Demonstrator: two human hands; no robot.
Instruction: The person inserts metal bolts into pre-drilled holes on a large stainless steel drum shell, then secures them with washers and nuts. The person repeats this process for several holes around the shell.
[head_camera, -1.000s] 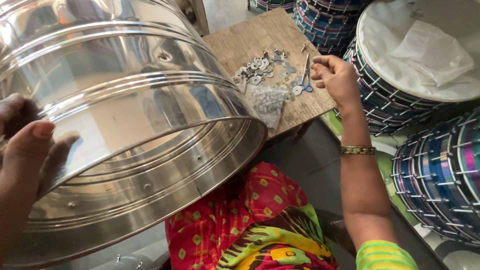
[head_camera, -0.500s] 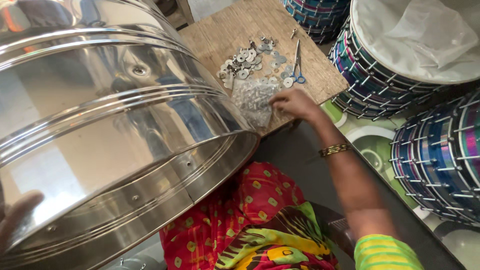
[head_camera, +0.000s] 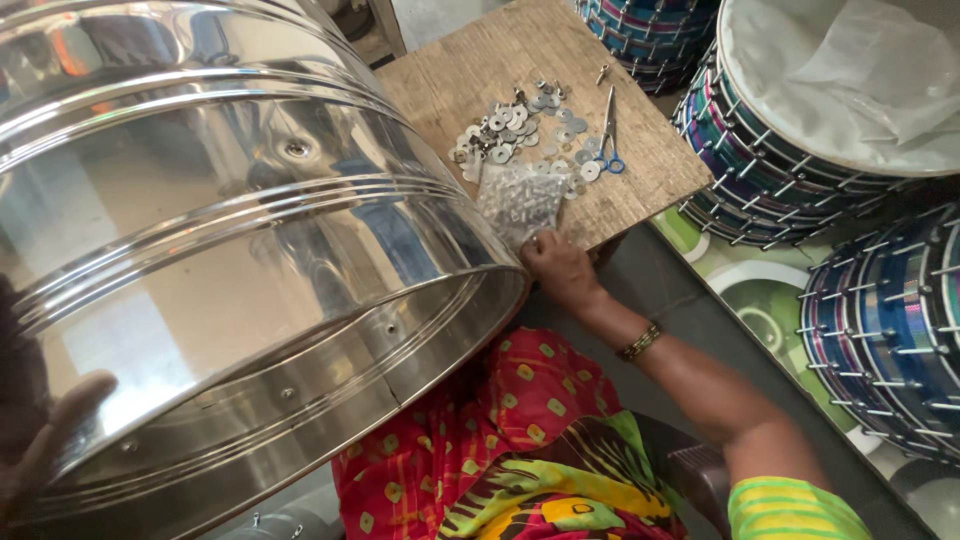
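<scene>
At board edge, right hand (head_camera: 558, 268) is now dropping from the washers (head_camera: 520, 135) onto clear bag (head_camera: 520, 195), fingers closing on it. Left hand (head_camera: 45, 440), fingers apart, is steadying steel drum shell (head_camera: 200, 250) on lap.

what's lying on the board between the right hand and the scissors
In the head view, a small clear plastic bag of metal bits lies just above the right hand, and loose round washers sit between that bag and the scissors on the wooden board.
</scene>
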